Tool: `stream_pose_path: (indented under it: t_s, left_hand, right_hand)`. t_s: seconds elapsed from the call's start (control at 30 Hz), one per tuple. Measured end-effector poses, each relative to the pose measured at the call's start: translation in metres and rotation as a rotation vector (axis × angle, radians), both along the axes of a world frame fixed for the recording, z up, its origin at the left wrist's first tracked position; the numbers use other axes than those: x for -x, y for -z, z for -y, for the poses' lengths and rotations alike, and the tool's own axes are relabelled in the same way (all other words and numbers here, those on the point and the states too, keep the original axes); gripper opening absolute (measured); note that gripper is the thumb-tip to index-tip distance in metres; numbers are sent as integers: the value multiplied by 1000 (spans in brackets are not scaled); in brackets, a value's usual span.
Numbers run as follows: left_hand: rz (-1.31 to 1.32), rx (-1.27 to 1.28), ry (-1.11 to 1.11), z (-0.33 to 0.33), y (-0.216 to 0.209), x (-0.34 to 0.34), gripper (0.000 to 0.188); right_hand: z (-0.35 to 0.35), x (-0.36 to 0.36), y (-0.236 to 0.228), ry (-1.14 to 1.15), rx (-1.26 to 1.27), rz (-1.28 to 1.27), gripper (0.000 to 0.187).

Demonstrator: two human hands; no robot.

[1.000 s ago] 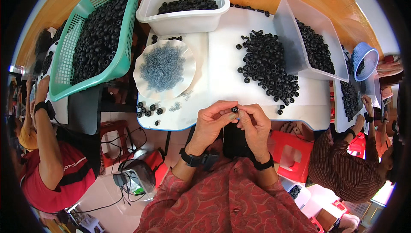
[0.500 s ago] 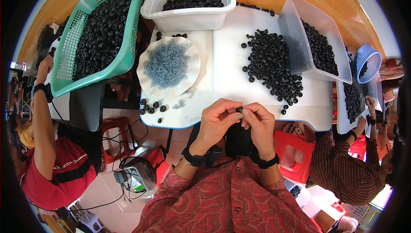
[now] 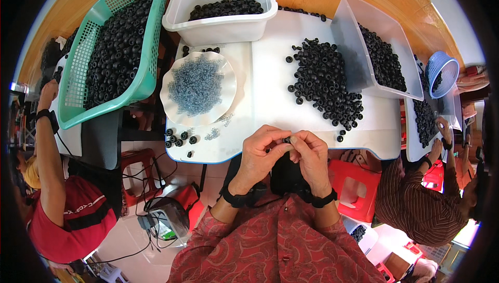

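Observation:
Over the near edge of the white table (image 3: 280, 90), my left hand (image 3: 260, 155) and my right hand (image 3: 311, 155) meet. Their fingertips pinch one small round black part (image 3: 286, 140) between them, mostly hidden by the fingers. Left of my hands, small translucent blue-grey rings (image 3: 195, 85) are heaped on a white plate with a wavy rim (image 3: 228, 88). Several black parts (image 3: 179, 141) lie in front of that plate. To the right spreads a big pile of black parts with holes through them (image 3: 325, 77).
A green basket (image 3: 152, 64), a white tub (image 3: 223, 33) and a translucent bin (image 3: 348, 49) hold more black parts. A red stool (image 3: 371, 179) stands at right. Co-workers sit on both sides, one in a red shirt (image 3: 78, 226), one in striped clothing (image 3: 410, 210).
The view has shifted slightly. My fingers have closed further over the black part, which showed more plainly before. Both hands stay together at the table's edge.

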State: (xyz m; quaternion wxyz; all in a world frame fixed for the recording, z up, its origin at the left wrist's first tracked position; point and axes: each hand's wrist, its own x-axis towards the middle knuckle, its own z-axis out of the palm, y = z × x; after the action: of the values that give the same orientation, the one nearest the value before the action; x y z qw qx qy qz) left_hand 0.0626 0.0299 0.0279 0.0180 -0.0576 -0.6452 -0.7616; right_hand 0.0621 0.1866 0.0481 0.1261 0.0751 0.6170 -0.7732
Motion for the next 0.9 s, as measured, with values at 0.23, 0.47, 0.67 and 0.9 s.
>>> stream_pose_path:
  t_s: [0.23,0.47,0.67,0.9]
  left_hand:
    - [19,14,26,-2,0,0,28]
    - [-18,77,-7,-4,-6,2,27]
    - [-23,96,8,-1,-3,-1,28]
    - [34,10,62,3,0,1,27]
  right_hand:
    - [1,1,3,36,160,81,15]
    - [-6,4,6,7,263,108,14]
    - [-5,3,13,13,259,149,15]
    - [-1,2,15,17,301,116,16]
